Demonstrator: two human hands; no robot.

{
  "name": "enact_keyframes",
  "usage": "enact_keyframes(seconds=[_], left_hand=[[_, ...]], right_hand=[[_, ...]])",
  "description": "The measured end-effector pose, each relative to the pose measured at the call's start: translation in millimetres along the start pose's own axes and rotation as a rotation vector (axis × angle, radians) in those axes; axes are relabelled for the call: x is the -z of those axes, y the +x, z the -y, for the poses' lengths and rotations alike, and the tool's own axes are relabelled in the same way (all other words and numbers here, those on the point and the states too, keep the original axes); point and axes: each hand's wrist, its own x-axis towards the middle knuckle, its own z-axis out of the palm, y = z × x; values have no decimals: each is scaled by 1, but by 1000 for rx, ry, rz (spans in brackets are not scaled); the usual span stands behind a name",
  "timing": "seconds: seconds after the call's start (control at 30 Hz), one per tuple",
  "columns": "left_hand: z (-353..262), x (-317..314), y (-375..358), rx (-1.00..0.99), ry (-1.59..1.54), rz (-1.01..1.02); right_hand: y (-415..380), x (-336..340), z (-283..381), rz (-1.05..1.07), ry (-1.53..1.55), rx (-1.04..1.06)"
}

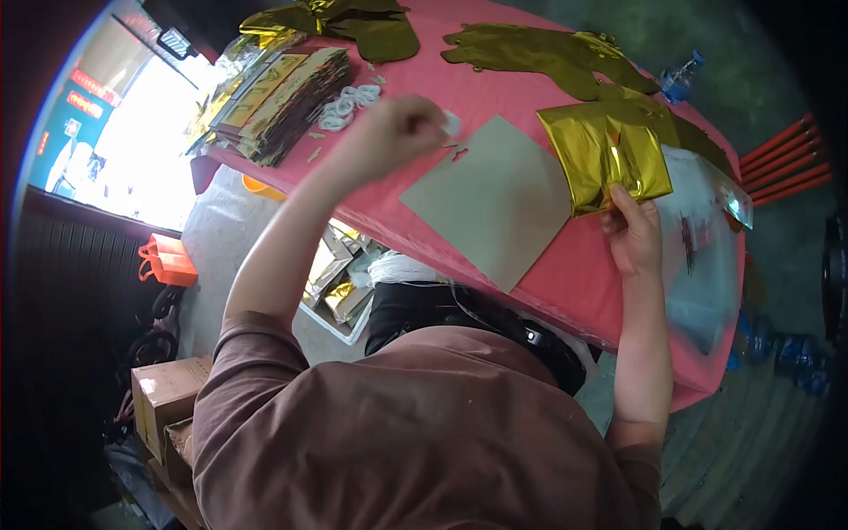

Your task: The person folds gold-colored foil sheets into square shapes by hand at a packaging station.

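- At the far left, red signs (95,95) show in the bright opening; their lettering is too small for me to read. An orange-red bag (168,262) stands below, with a brown carton (168,393) lower down.
- On the left part of my pink-covered worktop (384,208) lies a stack of flat pieces (283,106), brown-edged, with gold and dark marks on top. I can't make out any words in them. Clear and gold wrapping lies against its far side.
- Just right of the stack sit white loops (347,106), bunched together, with small tan scraps around them.
- My left hand (402,132) is raised over the worktop, fingers curled in and blurred by motion. A small white piece (451,124) shows at the fingertips; I cannot tell whether I grip it.
- To its right, a plain grey-tan board (495,203) lies flat, one corner towards me, with no printing that I can see.
- Right of the board, my right hand (634,231) pinches the near edge of a gold foil packet (605,155), thumb on top. The packet is roughly square, shiny and creased, with bright glare and no readable label.
- Beyond it lie flat, dull-gold foil shapes (530,55); a clear bluish bottle (678,81) is near them.
- At the right end, clear plastic (698,265) covers the cloth, its dark marks unreadable.
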Motion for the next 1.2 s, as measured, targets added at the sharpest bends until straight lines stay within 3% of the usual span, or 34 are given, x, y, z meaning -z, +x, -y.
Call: enact_keyframes(seconds=[0.03, 0.23, 0.43, 0.5, 0.6, 0.77, 0.83, 0.9, 1.0, 1.2], left_hand=[[-9, -17, -3, -56, -102, 44], [-24, -82, 0, -424, 21, 185], [-25, -47, -4, -298, -32, 233], [-16, -34, -4, -122, -74, 119], [0, -27, -3, -99, -91, 23], [-2, -32, -2, -52, -138, -123], [-7, -36, -3, -160, -6, -138], [-12, -43, -6, -159, -25, -108], [-12, -58, -5, -541, 93, 12], [-25, -78, -8, -593, 162, 191]], right_hand=[[0, 2, -1, -4, 26, -14], [-1, 4, -1, -34, 25, -39], [-1, 6, 1, 14, 23, -42], [-2, -1, 2, 54, 6, -69], [-4, -19, 4, 229, -103, -237], [-4, -41, -3, 408, -99, -302], [1, -37, -6, 391, -164, -491], [2, -32, 2, 373, -201, -551], [4, -26, 3, 331, -242, -657], [6, -33, 4, 293, -238, -753]])
